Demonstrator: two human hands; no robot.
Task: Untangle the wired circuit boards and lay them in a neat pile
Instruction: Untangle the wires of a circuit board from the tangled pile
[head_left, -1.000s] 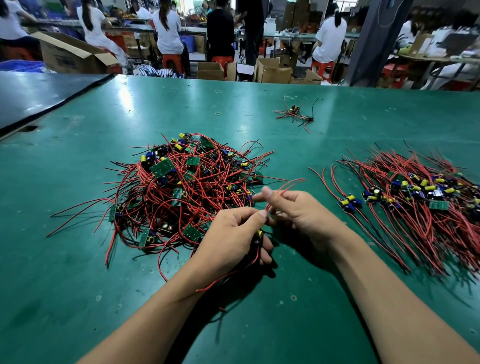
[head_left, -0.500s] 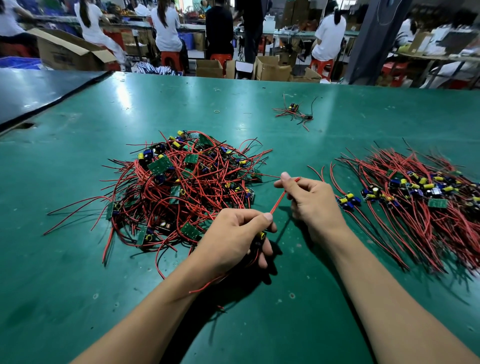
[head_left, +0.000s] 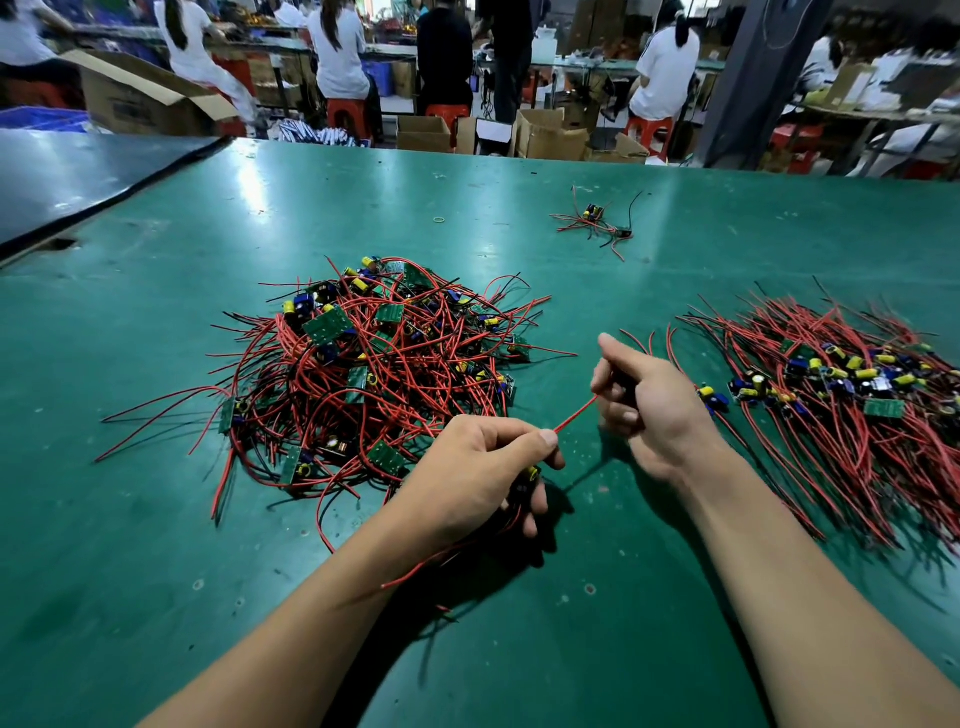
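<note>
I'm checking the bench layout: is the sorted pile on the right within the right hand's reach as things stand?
Probably yes: the right hand sits just beside the sorted pile, nothing between them. But it pinches a red wire of the circuit board the left hand grips.

Two hands (head_left: 478, 473) (head_left: 654, 410), two board heaps (head_left: 374, 364) (head_left: 841, 405) (one tangled), one stray cluster (head_left: 595, 222).

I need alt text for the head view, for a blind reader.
Over a green table, the left hand grips a wired circuit board while the right hand holds its red wire taut. A tangled heap lies to the left, a neat pile to the right.
</note>
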